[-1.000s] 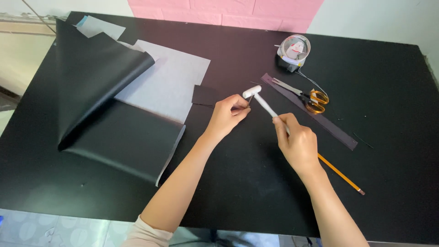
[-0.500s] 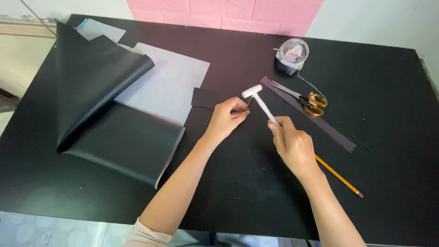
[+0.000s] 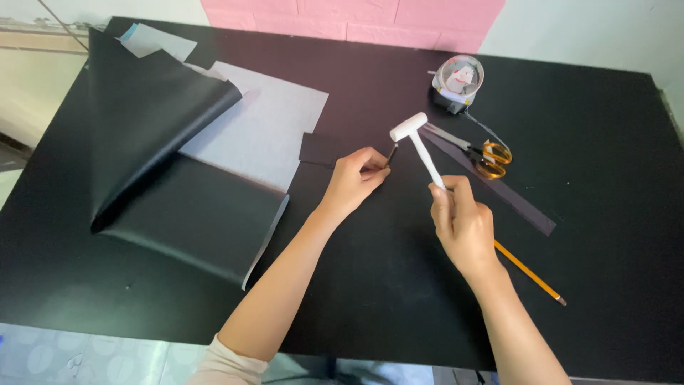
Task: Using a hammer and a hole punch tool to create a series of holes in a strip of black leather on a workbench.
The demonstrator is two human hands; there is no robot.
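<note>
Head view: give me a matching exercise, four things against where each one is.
1 white mallet
2 thin dark punch
3 scissors
4 pencil

a held upright by the left hand
b lying on the long dark strip
c raised in the right hand
d on the table, beside the right wrist

Pairs: 1-c, 2-a, 3-b, 4-d

sheet [image 3: 178,164] left | scissors [image 3: 477,151] right | pencil [image 3: 531,272] probably nearest
</note>
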